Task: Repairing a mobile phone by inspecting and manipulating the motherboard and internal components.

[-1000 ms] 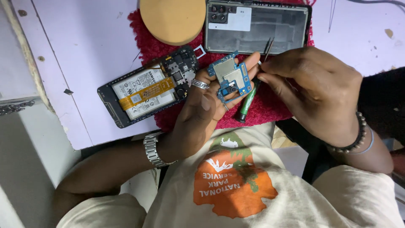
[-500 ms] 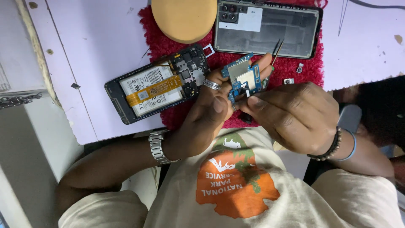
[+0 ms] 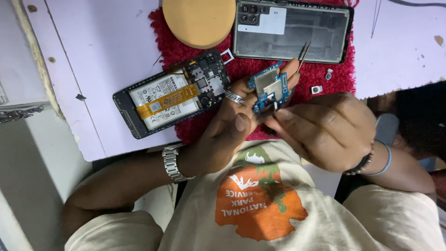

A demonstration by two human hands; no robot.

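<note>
Surface: pale lilac tabletop (image 3: pixel 93 37) we look down on, chipped along its near edge, with a red fuzzy mat (image 3: pixel 334 76) laid over the middle.
Far left: grey ledge beside the tabletop, nothing on it we can make out.
Opened phone: black opened phone (image 3: pixel 169 100) lying tilted, half on the tabletop and half on the mat; white battery with an orange strip across it, dark boards at its right end.
Disc: tan round disc (image 3: pixel 200 21) on the mat, above the phone, top edge cut off by the frame.
Left hand: our left hand (image 3: pixel 227 135), watch on the wrist, ring on one finger, closed in a pinch on the circuit board, thumb below, fingertips behind it.
Circuit board: small blue circuit board (image 3: pixel 271 88) with silver shields, held up over the mat, between both hands.
Right hand: our right hand (image 3: pixel 325 128), beaded bracelet at the wrist, fingers closed on thin tweezers (image 3: pixel 302 53); fingertips touch the board's lower edge.
Back cover: dark back cover (image 3: pixel 292 30) lying inside-up on the mat, just above the board.
Small parts: two tiny silver parts (image 3: pixel 317 89) on the mat, right of the board.
</note>
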